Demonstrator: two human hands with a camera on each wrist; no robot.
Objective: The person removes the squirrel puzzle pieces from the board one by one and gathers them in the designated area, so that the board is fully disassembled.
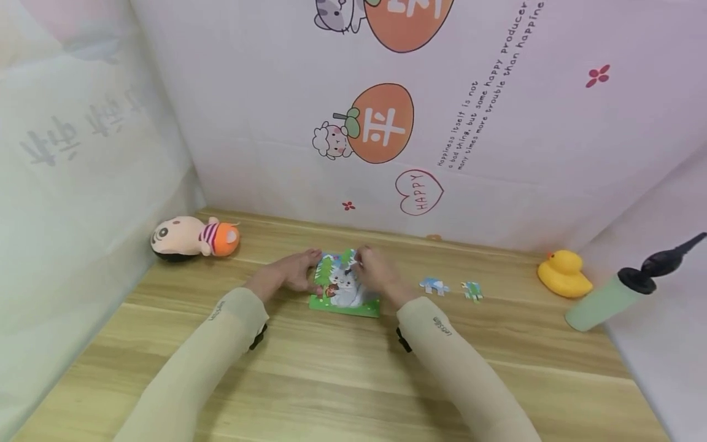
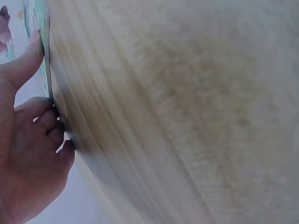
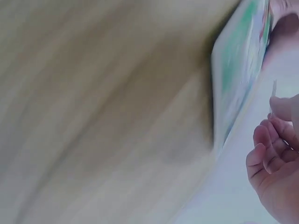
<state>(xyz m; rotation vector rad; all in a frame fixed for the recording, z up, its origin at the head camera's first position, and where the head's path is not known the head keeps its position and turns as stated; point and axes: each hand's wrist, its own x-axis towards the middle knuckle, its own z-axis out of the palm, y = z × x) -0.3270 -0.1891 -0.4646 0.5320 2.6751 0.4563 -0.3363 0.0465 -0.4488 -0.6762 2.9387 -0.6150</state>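
A jigsaw puzzle (image 1: 345, 309) with a green border and grey cartoon animals lies on the table between both hands. My left hand (image 1: 295, 270) holds its left side, with the thumb on the picture. In the left wrist view, the bent fingers (image 2: 46, 122) of that hand sit along the puzzle's edge. Over the upper right part of the puzzle is my right hand (image 1: 378, 273), slightly blurred. It pinches a thin puzzle piece (image 3: 274, 88), seen edge-on in the right wrist view, between thumb and finger.
Right of the puzzle lie two loose pieces, a blue one (image 1: 434, 286) and a green one (image 1: 472, 291). A yellow rubber duck (image 1: 563, 274) and a pale green pump (image 1: 602, 305) with a black nozzle stand far right. A plush doll (image 1: 193, 237) lies at the back left, near the wall cloth (image 1: 265, 153).
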